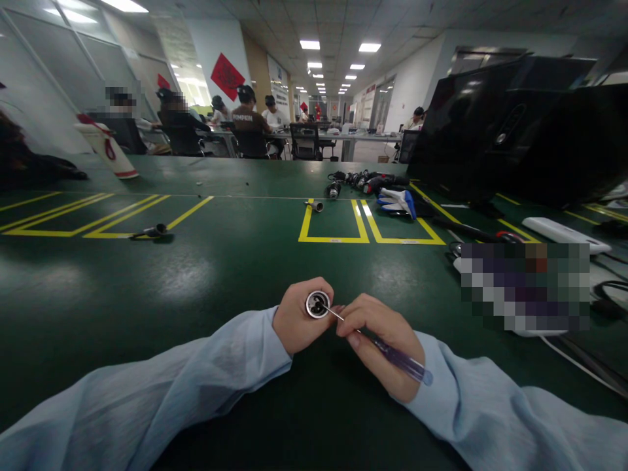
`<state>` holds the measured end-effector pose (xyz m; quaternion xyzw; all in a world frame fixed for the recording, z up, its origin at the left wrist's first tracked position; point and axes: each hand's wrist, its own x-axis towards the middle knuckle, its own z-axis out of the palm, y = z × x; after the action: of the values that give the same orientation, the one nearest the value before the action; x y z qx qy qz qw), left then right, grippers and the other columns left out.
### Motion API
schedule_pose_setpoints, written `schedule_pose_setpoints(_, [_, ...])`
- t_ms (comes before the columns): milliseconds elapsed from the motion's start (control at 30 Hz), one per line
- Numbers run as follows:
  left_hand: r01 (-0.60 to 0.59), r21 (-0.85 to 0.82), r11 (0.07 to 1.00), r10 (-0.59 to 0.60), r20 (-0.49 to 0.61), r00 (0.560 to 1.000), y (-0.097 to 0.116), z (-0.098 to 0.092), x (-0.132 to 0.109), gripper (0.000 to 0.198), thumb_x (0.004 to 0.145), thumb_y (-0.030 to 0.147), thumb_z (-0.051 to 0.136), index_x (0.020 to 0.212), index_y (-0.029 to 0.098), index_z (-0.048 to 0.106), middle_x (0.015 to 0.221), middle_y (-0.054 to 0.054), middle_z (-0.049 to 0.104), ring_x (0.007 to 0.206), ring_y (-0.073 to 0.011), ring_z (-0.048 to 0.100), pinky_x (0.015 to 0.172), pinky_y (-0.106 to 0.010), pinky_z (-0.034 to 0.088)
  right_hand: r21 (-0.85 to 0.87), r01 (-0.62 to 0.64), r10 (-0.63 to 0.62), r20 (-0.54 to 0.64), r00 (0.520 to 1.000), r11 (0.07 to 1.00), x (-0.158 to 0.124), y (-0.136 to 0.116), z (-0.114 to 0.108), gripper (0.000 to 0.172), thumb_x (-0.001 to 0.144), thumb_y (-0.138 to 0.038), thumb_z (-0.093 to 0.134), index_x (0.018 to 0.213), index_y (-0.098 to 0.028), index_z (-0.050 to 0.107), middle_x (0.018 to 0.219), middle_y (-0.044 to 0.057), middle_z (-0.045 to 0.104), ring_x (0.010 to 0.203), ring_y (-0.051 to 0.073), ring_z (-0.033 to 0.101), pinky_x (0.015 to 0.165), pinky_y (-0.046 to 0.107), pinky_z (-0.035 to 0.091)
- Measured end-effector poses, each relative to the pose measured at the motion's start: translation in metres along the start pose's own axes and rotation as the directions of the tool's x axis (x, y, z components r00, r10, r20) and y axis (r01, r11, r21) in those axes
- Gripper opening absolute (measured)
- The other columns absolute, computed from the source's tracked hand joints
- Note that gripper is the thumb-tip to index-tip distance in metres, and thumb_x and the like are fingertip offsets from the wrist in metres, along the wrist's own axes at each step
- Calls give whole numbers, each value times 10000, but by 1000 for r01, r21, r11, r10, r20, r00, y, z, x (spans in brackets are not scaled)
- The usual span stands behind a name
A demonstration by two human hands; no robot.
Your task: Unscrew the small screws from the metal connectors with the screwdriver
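My left hand (303, 315) is wrapped round a round metal connector (318, 305), its open end facing up toward the camera. Dark parts show inside its silvery rim; the rest of it is hidden by my fingers. In my right hand (383, 337) is a screwdriver (400, 361) with a clear purple handle, held slantwise between thumb and fingers. Its thin shaft points up and left, with the tip inside the connector's opening. Both hands are above the dark green table (235, 275), close together.
A metal connector part (316, 206) lies by a yellow-taped square, another (156, 231) farther left. Behind are coiled cables (358, 178) and a blue-white glove (398, 202). At right stand black monitors (510, 131) and a white power strip (564, 235). People sit in the background.
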<state>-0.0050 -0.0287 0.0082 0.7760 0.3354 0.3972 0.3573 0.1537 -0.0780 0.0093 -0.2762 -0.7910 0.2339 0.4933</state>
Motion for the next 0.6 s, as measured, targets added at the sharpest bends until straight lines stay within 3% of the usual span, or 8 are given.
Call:
schedule_pose_setpoints(433, [1, 57, 998, 1, -36, 999, -4, 0, -2, 189, 704, 259, 590, 630, 155, 452, 558, 37, 434, 477, -78, 401, 440, -203, 334, -20, 27, -28, -43, 999, 999, -1, -6, -2, 166, 716, -73, 418, 762, -174, 540, 691, 39, 563, 674, 155, 525, 637, 312, 421])
schedule_pose_setpoints(600, [-155, 318, 935, 197, -106, 975, -7, -12, 15, 234, 706, 344, 611, 638, 158, 487, 689, -6, 467, 637, -122, 459, 585, -248, 391, -57, 13, -17, -84, 996, 998, 0, -10, -3, 167, 748, -88, 403, 796, -177, 536, 722, 49, 556, 704, 165, 525, 642, 326, 428])
